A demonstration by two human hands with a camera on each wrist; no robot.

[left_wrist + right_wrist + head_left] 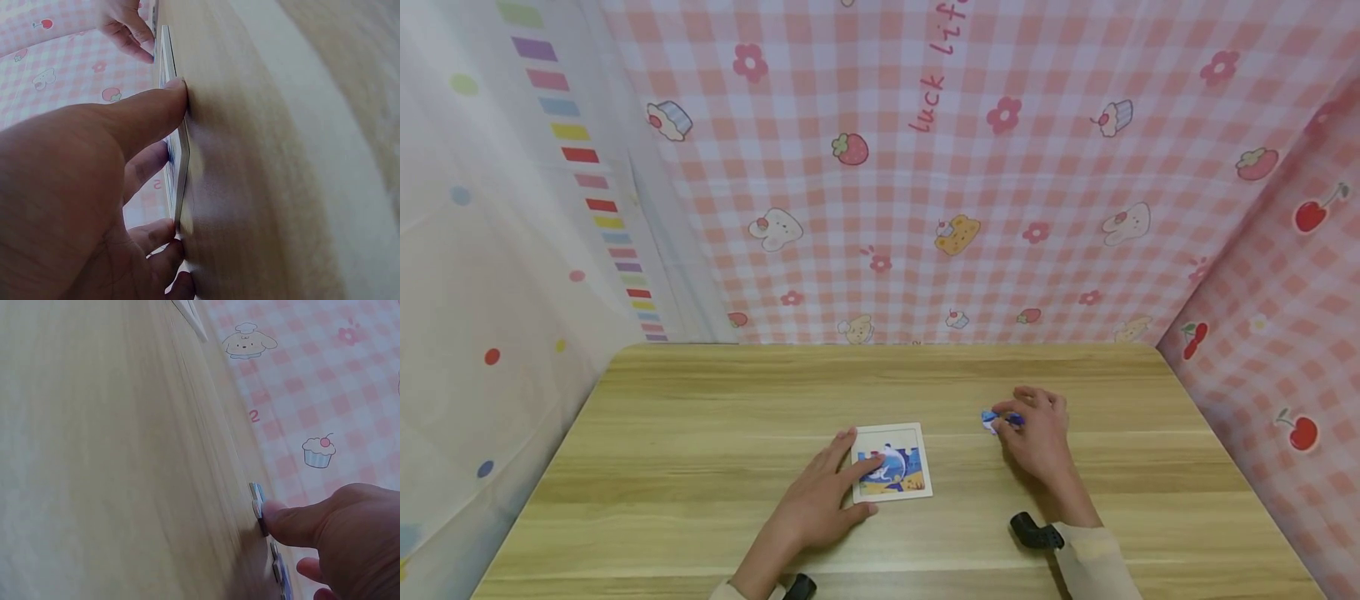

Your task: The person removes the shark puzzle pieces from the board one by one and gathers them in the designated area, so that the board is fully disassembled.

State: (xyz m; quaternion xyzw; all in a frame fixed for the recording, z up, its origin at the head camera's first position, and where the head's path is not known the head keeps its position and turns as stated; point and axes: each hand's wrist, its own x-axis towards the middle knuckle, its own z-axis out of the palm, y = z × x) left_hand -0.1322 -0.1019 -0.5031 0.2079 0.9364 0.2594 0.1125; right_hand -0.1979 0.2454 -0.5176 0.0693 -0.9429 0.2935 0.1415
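A square jigsaw puzzle board [889,428] with a pale frame lies on the table, its lower part filled with a blue, white and yellow picture. My left hand [823,500] rests over its left side, fingers spread: the index finger lies on the picture, the thumb at the near edge. To the right, my right hand [1037,433] has thumb and fingers curled at a blue and white puzzle piece [988,422]. In the right wrist view the thumb is against that piece [256,495] at the tabletop. A second piece [279,570] lies beside it, partly under the fingers.
The wood-grain table [715,417] runs back to a pink checked curtain [910,192]. A white dotted cloth [497,275] hangs at the left, and a cherry-patterned cloth [1285,333] at the right. Black wrist mounts [1036,532] sit near both cuffs.
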